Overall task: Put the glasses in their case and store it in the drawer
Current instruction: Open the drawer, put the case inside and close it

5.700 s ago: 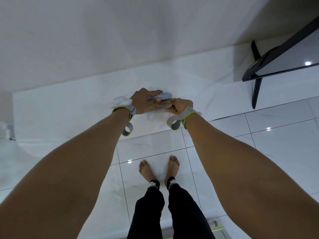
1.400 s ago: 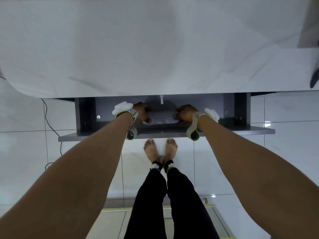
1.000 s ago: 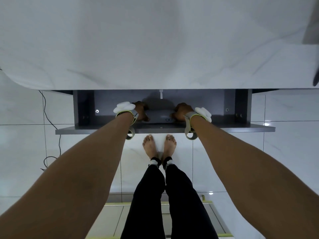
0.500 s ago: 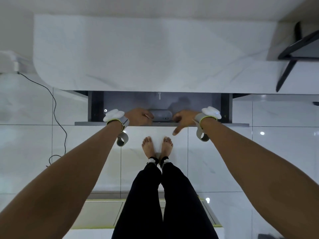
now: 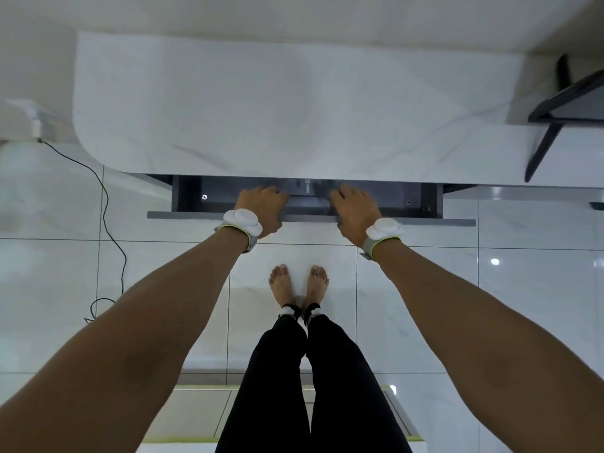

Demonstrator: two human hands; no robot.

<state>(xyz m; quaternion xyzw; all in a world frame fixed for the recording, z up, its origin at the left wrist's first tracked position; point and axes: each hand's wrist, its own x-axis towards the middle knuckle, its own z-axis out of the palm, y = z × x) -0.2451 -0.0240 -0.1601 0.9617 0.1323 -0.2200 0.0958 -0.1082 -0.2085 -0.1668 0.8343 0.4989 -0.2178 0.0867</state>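
Note:
A dark grey drawer (image 5: 425,222) stands partly open under the white marble top (image 5: 294,109). The pale grey glasses case (image 5: 309,204) lies inside at the middle, dim in the shadow, and the glasses themselves are hidden. My left hand (image 5: 261,209) lies over the drawer's front panel just left of the case, fingers inside and thumb under the panel. My right hand (image 5: 354,209) holds the same panel just right of the case. Neither hand touches the case.
A black stand (image 5: 555,112) sits on the top at the far right. A black cable (image 5: 112,220) hangs down to the tiled floor at the left from a white plug (image 5: 36,122). My bare feet (image 5: 299,286) stand close below the drawer front.
Both hands have let go of the case, which stays in the drawer, and have come back onto the front panel. Less of the drawer's inside shows than a second ago.

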